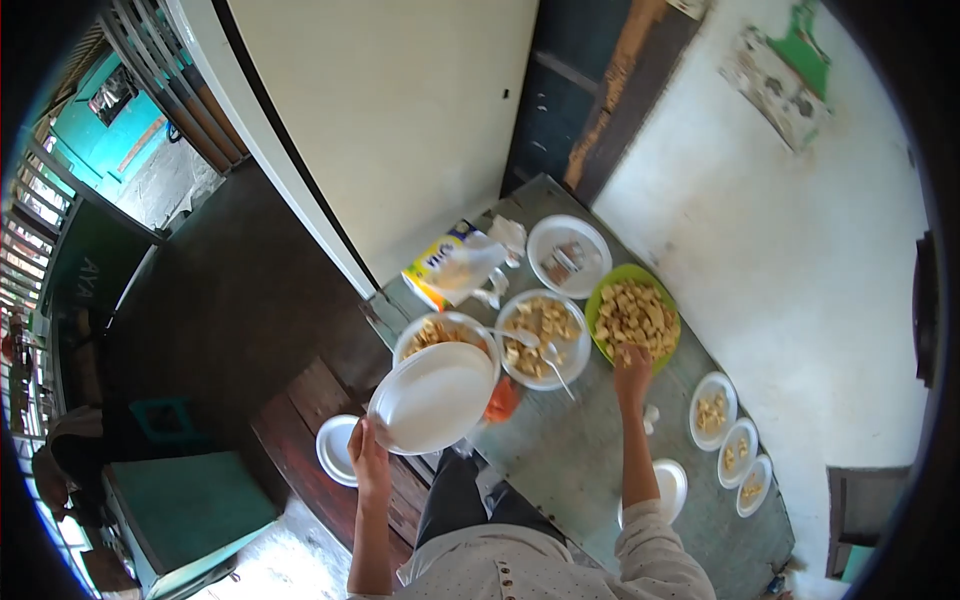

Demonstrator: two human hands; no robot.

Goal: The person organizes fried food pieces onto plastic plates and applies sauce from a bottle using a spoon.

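My left hand [369, 450] grips the edge of a white oval plate [436, 398], which is tilted and has nothing on it. My right hand [631, 366] reaches over the near rim of a green bowl [668, 350] heaped with pale yellow food cubes [634, 312]. Its fingers are closed at the cubes; the fingertips are partly hidden. Left of that bowl stands a white bowl [577, 362] with more cubes and two spoons. Behind the held plate, another white bowl [452, 322] of food is partly covered.
Three small white plates [731, 428] with cubes line the table's right side. A white plate [670, 490] lies near my right forearm. At the back are a yellow-and-white packet [452, 265] and a white plate [545, 232]. White plates [336, 450] rest on the wooden bench [310, 398].
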